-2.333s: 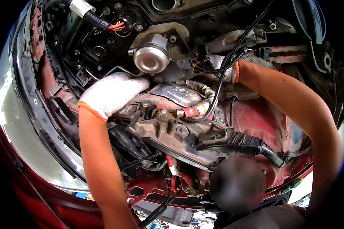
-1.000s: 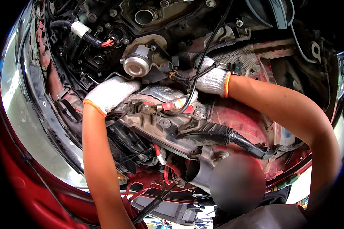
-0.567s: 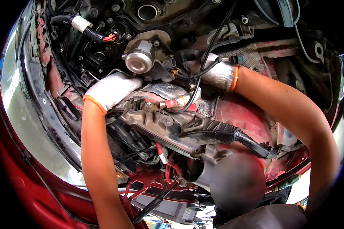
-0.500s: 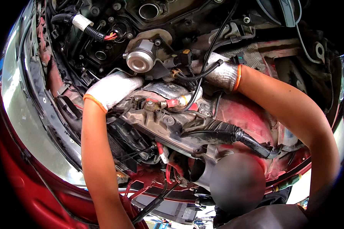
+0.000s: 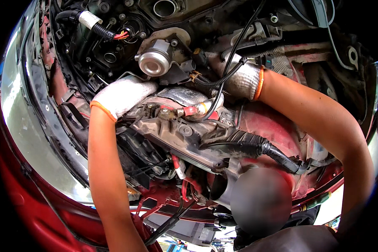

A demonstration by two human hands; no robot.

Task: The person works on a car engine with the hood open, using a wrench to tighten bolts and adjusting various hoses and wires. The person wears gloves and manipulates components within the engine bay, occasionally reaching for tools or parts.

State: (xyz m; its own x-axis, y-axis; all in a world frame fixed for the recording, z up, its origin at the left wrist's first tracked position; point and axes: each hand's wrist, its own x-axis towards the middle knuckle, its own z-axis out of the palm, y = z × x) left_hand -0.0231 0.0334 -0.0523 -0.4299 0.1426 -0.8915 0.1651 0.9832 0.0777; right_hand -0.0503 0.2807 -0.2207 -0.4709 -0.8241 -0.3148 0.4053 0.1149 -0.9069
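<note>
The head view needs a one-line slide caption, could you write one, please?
Gloved left hand rests on a metal engine-bay part while gloved right hand grips black cables.

Knitted white cloth gloves with orange cuffs cover the left hand [image 5: 122, 95] and right hand [image 5: 242, 80]; the cylinder [image 5: 154, 63] gleams as smooth metal; the corrugated hose [image 5: 256, 147] is matt black plastic.

Open engine bay of a red car [image 5: 33, 218] — red-painted inner panels [image 5: 273, 130] are showing between dark, grimy metal parts. Daylight is glinting off a curved silver strip [image 5: 25, 138] along the left edge. Below the bay, a pale, sunlit floor [image 5: 327, 210] is showing through gaps — details there are blurring out.
</note>
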